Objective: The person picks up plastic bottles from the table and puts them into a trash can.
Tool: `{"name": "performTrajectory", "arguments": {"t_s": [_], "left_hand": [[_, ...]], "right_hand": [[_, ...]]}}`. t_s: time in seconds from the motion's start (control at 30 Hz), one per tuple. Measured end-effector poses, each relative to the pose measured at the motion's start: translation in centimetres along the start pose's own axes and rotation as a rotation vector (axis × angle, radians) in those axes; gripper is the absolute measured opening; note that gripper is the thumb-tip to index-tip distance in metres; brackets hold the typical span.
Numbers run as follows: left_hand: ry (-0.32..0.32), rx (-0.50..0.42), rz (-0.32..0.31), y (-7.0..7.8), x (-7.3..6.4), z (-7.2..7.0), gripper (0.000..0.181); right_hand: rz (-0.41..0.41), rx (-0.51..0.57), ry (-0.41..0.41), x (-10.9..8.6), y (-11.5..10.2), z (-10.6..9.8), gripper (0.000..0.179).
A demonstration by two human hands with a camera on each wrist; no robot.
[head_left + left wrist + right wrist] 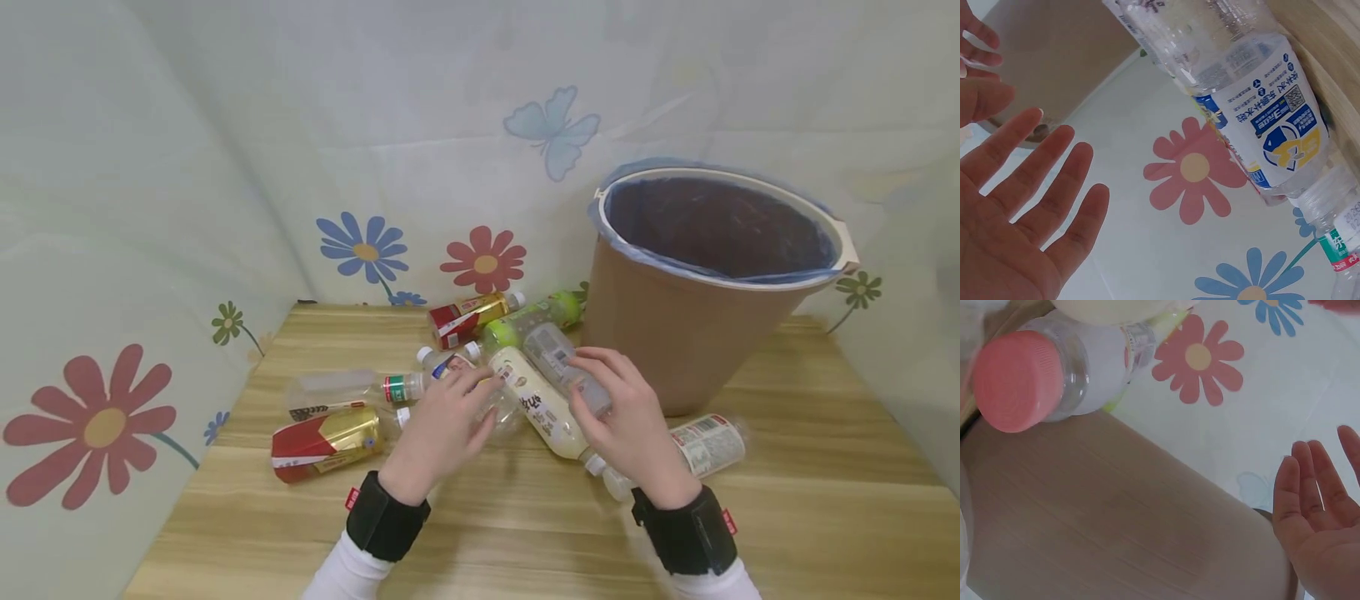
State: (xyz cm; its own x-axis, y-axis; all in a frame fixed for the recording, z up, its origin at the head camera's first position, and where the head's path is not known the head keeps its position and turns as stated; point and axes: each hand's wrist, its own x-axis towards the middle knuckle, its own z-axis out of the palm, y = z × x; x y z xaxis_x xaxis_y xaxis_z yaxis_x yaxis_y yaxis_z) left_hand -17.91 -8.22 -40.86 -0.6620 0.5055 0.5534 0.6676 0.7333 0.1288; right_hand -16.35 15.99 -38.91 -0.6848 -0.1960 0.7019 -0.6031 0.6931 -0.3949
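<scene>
Wood grain of the table [487,542] shows in front of the bottles, between the forearms, and again to the right of the bin [652,342]. The table's back edge meets a flowered cloth [420,142].

The bin stands at the right rear, its mouth upward and higher than the bottles; a blue liner [637,250] folds over its rim.

The bottles lie in a loose heap left of the bin: a red-and-gold bottle [450,327] and a green bottle [506,335] at the back, a translucent bottle [551,346] beside a cream-labelled bottle [528,396], a blue-and-white-labelled bottle [1272,119], a green-banded bottle [405,387], and another red-gold bottle [326,446] at the front left. A pale-labelled bottle [708,446] lies near the bin's foot, partly hidden by the right hand [626,425].

The left hand [442,429] is over the heap's left part, fingers extended and grasping nothing; the right, also released, is near the translucent bottle.
</scene>
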Motion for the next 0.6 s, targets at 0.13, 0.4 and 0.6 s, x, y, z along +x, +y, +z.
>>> {"name": "performTrajectory", "arguments": {"t_s": [0.13, 0.4, 0.6], "left_hand": [[-0.040, 0.004, 0.005, 0.1, -0.2, 0.2, 0.034], [-0.073, 0.013, -0.010, 0.0, -0.7, 0.0, 0.038], [-0.084, 0.024, -0.021, -0.8, -1.6, -0.2, 0.041]], "right_hand": [[0.012, -0.008, -0.046, -0.4, -0.1, 1.0, 0.030], [0.039, -0.011, -0.121, -0.7, -0.8, 2.1, 0.034], [0.062, 0.020, -0.132, -0.5, -1.5, 2.8, 0.036]]}}
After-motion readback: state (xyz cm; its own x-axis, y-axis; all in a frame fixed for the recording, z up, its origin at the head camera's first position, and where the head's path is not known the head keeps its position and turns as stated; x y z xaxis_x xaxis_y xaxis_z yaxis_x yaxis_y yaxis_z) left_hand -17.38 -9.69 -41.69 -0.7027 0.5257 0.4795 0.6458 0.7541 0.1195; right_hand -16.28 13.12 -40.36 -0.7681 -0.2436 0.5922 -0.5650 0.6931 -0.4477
